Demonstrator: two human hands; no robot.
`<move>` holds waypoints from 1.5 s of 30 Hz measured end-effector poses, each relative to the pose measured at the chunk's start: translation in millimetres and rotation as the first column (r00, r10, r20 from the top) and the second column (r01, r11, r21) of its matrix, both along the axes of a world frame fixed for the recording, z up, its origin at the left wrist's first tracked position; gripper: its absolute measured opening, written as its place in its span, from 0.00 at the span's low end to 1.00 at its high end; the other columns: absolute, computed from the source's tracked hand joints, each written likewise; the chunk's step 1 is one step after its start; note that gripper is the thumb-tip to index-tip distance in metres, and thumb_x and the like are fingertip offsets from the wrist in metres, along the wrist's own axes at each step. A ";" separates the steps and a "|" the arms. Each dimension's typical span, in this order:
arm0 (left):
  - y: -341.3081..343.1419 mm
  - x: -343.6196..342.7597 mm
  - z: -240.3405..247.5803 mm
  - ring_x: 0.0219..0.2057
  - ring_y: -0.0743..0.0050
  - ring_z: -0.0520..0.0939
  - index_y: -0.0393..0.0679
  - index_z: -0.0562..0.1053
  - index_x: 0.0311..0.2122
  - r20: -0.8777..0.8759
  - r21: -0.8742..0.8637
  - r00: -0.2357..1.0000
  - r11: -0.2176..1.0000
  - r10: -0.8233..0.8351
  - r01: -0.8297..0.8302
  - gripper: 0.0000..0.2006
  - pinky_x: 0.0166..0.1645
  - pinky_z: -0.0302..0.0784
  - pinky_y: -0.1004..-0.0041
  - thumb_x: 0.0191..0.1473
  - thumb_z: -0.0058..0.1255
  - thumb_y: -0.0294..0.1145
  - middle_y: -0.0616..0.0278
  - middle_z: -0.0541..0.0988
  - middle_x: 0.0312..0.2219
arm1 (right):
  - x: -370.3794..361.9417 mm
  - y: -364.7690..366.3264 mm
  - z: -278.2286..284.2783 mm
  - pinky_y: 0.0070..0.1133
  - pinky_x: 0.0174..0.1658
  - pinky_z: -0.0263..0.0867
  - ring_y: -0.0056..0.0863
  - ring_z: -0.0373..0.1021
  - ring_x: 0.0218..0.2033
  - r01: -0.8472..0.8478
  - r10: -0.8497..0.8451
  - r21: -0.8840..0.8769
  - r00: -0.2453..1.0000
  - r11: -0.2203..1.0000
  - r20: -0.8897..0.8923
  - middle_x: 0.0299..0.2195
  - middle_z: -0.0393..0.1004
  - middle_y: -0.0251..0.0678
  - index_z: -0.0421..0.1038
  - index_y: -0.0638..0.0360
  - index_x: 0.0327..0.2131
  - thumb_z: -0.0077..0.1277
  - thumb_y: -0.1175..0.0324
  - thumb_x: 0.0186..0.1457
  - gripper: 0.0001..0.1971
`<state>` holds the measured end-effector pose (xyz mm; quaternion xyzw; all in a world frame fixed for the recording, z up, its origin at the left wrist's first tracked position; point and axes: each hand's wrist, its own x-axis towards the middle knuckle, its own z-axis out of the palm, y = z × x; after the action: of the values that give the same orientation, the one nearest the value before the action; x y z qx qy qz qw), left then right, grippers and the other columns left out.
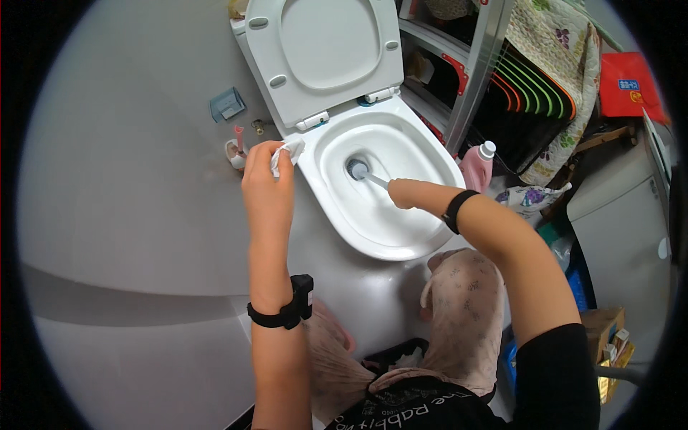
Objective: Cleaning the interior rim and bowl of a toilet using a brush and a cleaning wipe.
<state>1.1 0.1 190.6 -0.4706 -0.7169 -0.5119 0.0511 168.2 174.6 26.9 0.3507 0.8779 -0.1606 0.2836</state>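
The wall (129,143) on the left is smooth and grey-white, with a small blue holder (227,104) stuck on it. On the right stands a metal shelf rack (479,64), and a flowery quilt (555,43) hangs over a dark rack with orange and green stripes. A pink bottle (477,166) with a white cap sits on the floor, and cardboard boxes (605,337) are low on the right.
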 end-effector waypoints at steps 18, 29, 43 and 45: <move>-1.8 -2.0 2.0 0.30 0.69 0.74 0.38 0.70 0.32 -0.029 0.068 0.999 0.998 -0.013 0.015 0.06 0.36 0.67 0.74 0.50 0.43 0.27 0.61 0.73 0.29 | 39.2 -18.3 60.5 0.32 0.30 0.66 0.41 0.71 0.27 -0.335 0.331 0.176 0.942 0.926 0.048 0.26 0.72 0.45 0.61 0.69 0.42 0.39 0.73 0.48 0.16; 9.8 13.7 0.4 0.32 0.59 0.73 0.36 0.68 0.30 -0.071 0.070 0.994 0.994 -0.079 0.084 0.05 0.38 0.67 0.69 0.48 0.43 0.24 0.56 0.72 0.30 | 127.8 -55.9 77.6 0.30 0.19 0.66 0.37 0.71 0.20 -0.179 0.223 0.376 0.972 0.909 -0.077 0.19 0.71 0.42 0.57 0.68 0.48 0.39 0.73 0.47 0.22; 7.4 -1.4 -6.3 0.33 0.60 0.73 0.36 0.69 0.30 -0.046 0.023 0.999 0.999 -0.024 0.025 0.05 0.38 0.67 0.69 0.48 0.43 0.25 0.56 0.72 0.31 | 158.2 -71.4 121.8 0.26 0.18 0.64 0.32 0.70 0.18 -0.191 0.179 0.543 0.981 0.818 0.075 0.18 0.71 0.39 0.58 0.66 0.43 0.43 0.73 0.44 0.19; 9.7 1.1 -4.3 0.33 0.61 0.73 0.36 0.69 0.31 -0.035 0.030 0.999 0.999 -0.036 0.037 0.05 0.38 0.67 0.69 0.48 0.43 0.25 0.57 0.72 0.31 | 157.0 -50.1 101.9 0.25 0.18 0.66 0.33 0.72 0.21 -0.092 0.110 0.563 0.994 0.821 0.003 0.21 0.73 0.42 0.59 0.69 0.45 0.42 0.73 0.45 0.20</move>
<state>2.2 9.8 186.3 -0.4915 -0.6993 -0.5154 0.0613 325.2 124.5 128.9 0.3693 0.9077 0.1150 0.1626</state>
